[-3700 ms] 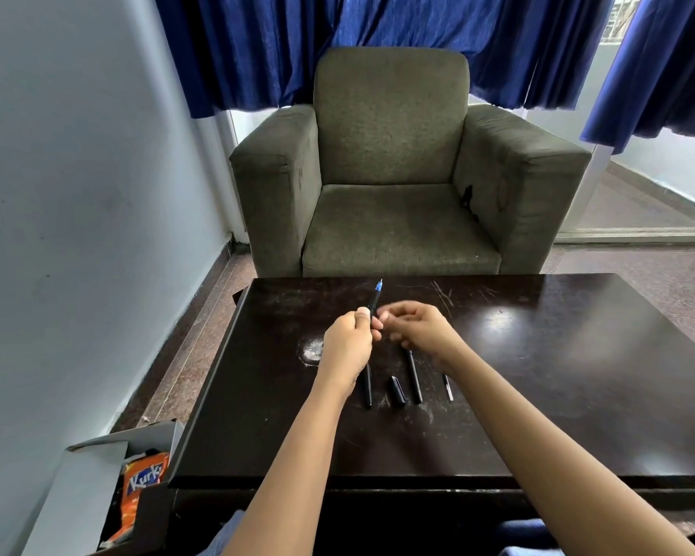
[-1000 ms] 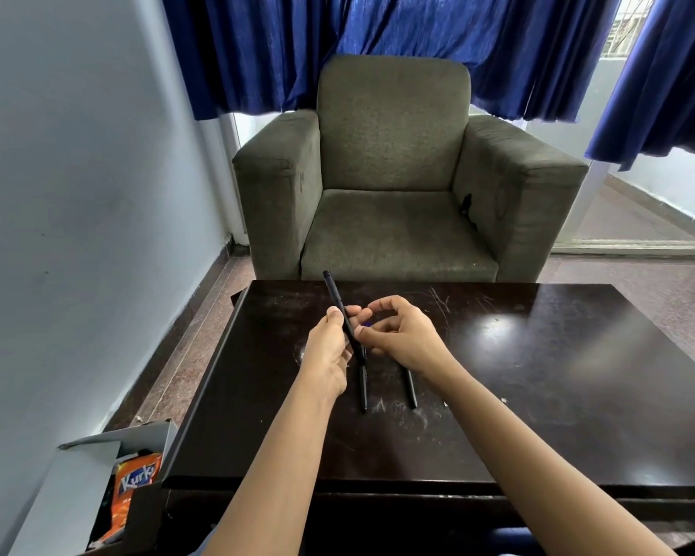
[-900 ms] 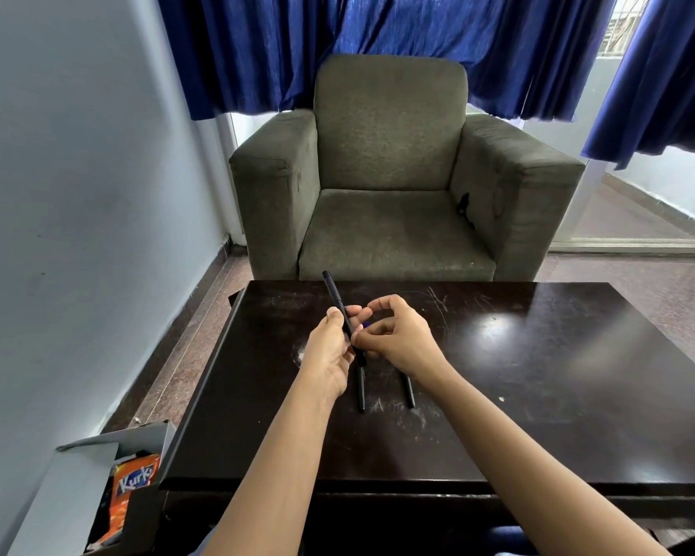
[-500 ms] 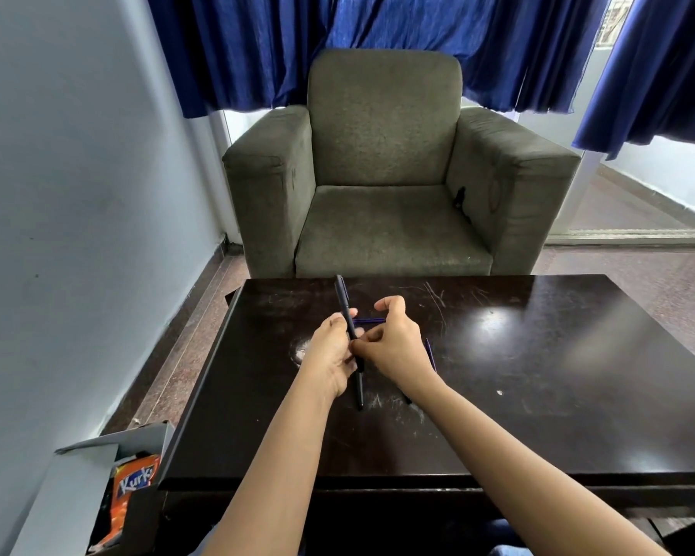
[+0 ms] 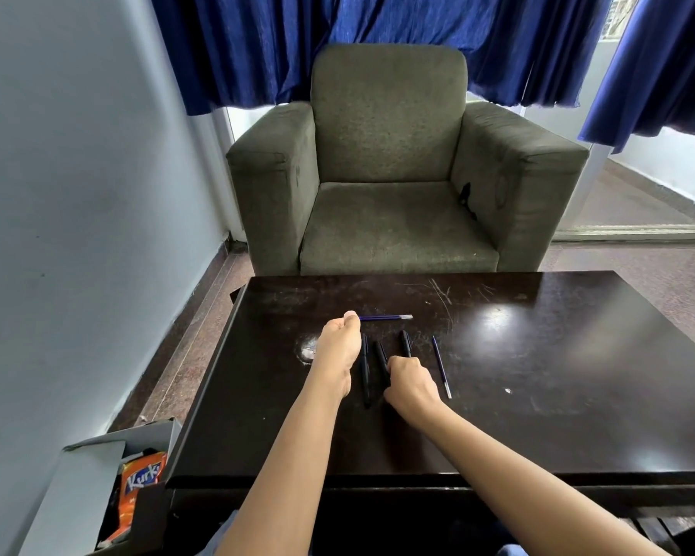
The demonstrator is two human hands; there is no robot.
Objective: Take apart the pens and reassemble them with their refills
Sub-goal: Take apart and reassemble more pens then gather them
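Observation:
On the dark table (image 5: 538, 395) a blue refill (image 5: 386, 317) lies crosswise at the far side. My left hand (image 5: 338, 347) reaches forward and pinches its left end with the fingertips. A second blue refill (image 5: 441, 365) lies lengthwise to the right. Three black pen barrels lie side by side between my hands: one (image 5: 365, 373) beside my left hand, a middle one (image 5: 381, 355), and a right one (image 5: 406, 343). My right hand (image 5: 408, 381) has its fingers curled down over the near end of the middle barrel. The near ends of the middle and right barrels are hidden under it.
A grey-green armchair (image 5: 390, 186) stands just beyond the table's far edge. A wall runs along the left. An open cardboard box (image 5: 97, 487) with an orange snack packet (image 5: 141, 483) sits on the floor at the table's near left corner. Blue curtains hang behind.
The black barrel that my left hand held upright now lies on the table. The blue refill is out and lies crosswise. My right hand has dropped towards me onto the barrels.

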